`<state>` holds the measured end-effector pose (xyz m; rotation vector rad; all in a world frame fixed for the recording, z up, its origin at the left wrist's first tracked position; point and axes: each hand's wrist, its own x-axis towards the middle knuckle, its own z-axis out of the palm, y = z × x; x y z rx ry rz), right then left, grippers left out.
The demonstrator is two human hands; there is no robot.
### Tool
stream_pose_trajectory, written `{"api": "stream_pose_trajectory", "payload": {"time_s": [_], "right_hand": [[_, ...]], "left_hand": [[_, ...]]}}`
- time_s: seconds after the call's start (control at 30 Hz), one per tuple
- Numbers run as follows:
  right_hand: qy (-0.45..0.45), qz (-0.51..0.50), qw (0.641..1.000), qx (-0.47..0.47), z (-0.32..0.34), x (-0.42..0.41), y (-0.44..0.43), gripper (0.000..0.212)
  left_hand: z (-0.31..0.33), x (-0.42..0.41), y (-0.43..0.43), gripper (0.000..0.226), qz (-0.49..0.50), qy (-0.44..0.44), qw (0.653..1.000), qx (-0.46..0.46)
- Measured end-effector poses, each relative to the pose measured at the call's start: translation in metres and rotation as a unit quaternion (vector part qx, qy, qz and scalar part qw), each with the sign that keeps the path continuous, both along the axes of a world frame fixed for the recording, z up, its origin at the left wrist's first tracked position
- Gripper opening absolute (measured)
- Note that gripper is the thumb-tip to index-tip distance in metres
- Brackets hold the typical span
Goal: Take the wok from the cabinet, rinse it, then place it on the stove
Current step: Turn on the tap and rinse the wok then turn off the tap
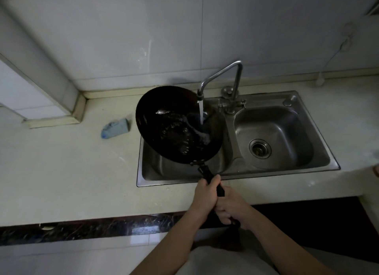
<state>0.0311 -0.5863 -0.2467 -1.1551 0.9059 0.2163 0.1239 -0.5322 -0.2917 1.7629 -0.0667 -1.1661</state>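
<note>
Wok [174,129], black and tilted, hangs at centre frame over the left basin of a steel sink [287,170], water from the faucet [220,76] streaming onto its inner wall. Left hand [205,194] and right hand [231,208] each keep a closed grip on the long handle [211,178], hiding most of it. The right basin lies open; a blue sponge [115,128] sits on the counter [61,172] at left. The lower frame is dim and hard to read.
</note>
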Motion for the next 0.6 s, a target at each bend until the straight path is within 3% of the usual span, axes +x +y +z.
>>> {"api": "stream_pose_trajectory", "payload": {"time_s": [0.2, 0.3, 0.4, 0.5, 0.6], "right_hand": [[-0.014, -0.061, 0.993, 0.098, 0.008, 0.007, -0.003, 0.032], [0.0, -0.094, 0.988, 0.123, 0.017, 0.013, -0.003, 0.023], [0.041, -0.064, 0.996, 0.055, 0.025, 0.017, -0.006, 0.016], [0.101, 0.015, 0.991, -0.091, 0.027, 0.02, -0.01, 0.006], [0.132, 0.067, 0.968, -0.201, 0.023, 0.019, -0.012, 0.024]], "left_hand": [[0.009, 0.006, -0.006, 0.027, 0.013, 0.056, 0.998, -0.008], [0.016, 0.011, -0.008, 0.022, 0.017, 0.125, 0.992, -0.008], [0.02, 0.009, -0.01, 0.026, 0.032, 0.224, 0.974, -0.027], [0.021, 0.006, -0.012, 0.027, 0.03, 0.314, 0.947, -0.07], [0.026, 0.004, -0.013, 0.029, 0.015, 0.342, 0.934, -0.099]]}}
